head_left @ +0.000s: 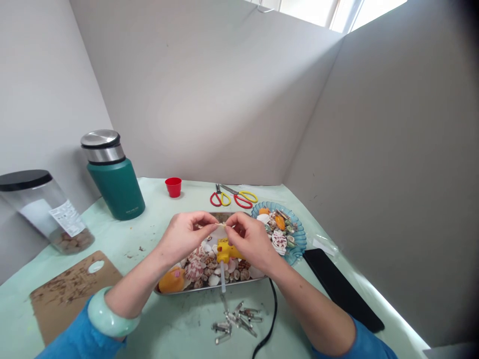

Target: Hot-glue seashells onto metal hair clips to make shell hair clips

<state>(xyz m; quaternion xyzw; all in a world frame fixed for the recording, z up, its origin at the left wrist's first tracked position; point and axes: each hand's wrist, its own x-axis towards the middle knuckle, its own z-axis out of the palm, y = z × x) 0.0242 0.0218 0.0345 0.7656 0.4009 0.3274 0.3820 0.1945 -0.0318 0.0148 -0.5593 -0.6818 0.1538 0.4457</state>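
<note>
Over a metal tray (175, 292) of seashells, my left hand (187, 232) and my right hand (252, 237) meet fingertip to fingertip. Between them they pinch a small pale shell-like piece (221, 225), mostly covered by the fingers. Just below lies a yellow hot glue gun (223, 251) on the shells, partly behind my right hand. A translucent glue stick (223, 279) points from it toward me over the tray's near edge. Large orange shell (172, 280) fills the tray's near left corner. Several metal hair clips (239, 319) are heaped on the table in front.
To the right are a blue scalloped plate (301, 239) of shells and a long black slab (342, 289). Scissors (245, 198) and a red cup (173, 187) lie behind. Left stand a green flask (116, 189), a clear jar (56, 214) and brown board (71, 294). A black cord (275, 309) runs nearby.
</note>
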